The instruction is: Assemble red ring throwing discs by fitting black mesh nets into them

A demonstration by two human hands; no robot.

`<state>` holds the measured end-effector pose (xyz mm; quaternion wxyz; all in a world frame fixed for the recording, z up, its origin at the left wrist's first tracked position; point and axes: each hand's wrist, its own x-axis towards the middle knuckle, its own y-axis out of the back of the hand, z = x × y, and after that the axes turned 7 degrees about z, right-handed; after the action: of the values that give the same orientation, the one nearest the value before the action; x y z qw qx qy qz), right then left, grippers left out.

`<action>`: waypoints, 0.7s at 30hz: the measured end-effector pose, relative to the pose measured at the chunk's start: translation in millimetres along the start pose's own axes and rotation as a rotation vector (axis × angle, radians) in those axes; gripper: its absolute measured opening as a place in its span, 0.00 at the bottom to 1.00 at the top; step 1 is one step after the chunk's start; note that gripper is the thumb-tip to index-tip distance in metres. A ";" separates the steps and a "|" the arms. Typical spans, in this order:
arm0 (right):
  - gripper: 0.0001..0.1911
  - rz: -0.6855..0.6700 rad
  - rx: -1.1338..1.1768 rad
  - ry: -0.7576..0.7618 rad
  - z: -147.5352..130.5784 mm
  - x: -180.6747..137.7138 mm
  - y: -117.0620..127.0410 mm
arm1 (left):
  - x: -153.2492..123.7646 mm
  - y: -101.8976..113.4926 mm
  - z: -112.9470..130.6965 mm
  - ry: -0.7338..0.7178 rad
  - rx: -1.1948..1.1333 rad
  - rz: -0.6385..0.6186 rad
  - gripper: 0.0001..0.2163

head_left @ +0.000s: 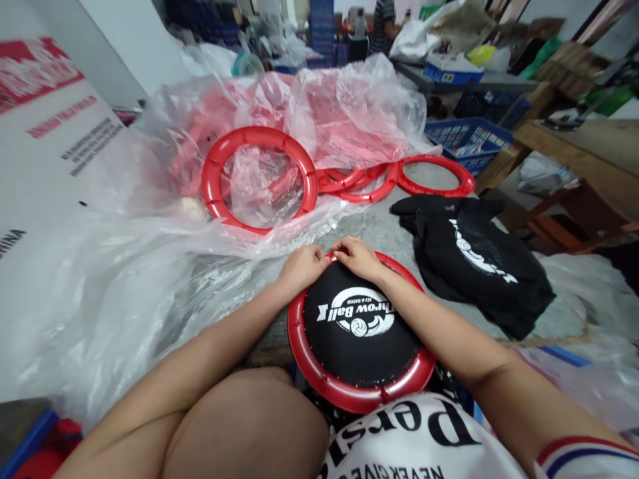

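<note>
A red plastic ring [317,372] rests against my lap and the table's near edge. Black fabric [329,342] with a white "Throw Ball" print spans its middle, the lettering upside down to me. At the far rim, my left hand [305,265] has its fingers curled closed on the edge. Right beside it, my right hand [360,258] pinches where fabric meets ring, its forearm crossing over the disc's right side. What lies exactly under the fingertips is hidden. To the right on the table is a heap of black printed fabric pieces [444,266].
A loose red ring [212,186] leans at the back left, and more red rings [462,176] lie behind. Clear plastic sheeting [140,279] covers the left and back over further red parts. A white printed carton [44,173] stands left; blue baskets [464,130] sit back right.
</note>
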<state>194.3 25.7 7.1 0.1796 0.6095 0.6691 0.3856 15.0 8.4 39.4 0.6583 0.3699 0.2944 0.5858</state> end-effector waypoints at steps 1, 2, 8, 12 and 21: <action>0.08 0.001 0.003 0.004 1.1 -0.1 -0.3 | -2.5 -2.9 0.9 -0.046 0.026 0.020 0.06; 0.08 0.005 0.003 0.006 2.2 -0.1 -0.6 | -4.9 -6.2 1.7 -0.108 0.058 0.038 0.06; 0.10 0.033 -0.007 0.032 6.8 2.2 -1.9 | -10.0 -20.4 1.0 -0.238 0.104 0.088 0.04; 0.10 -0.009 0.005 0.095 9.8 8.8 -3.5 | -6.4 -21.9 -5.1 -0.205 0.029 0.106 0.03; 0.10 0.132 0.307 0.034 -4.4 98.1 21.3 | 0.4 -17.9 -22.8 -0.085 -0.125 0.273 0.05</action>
<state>186.7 117.2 48.1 0.0475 0.6658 0.6815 0.3000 6.3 11.3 11.9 0.6062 0.3892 0.1765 0.6708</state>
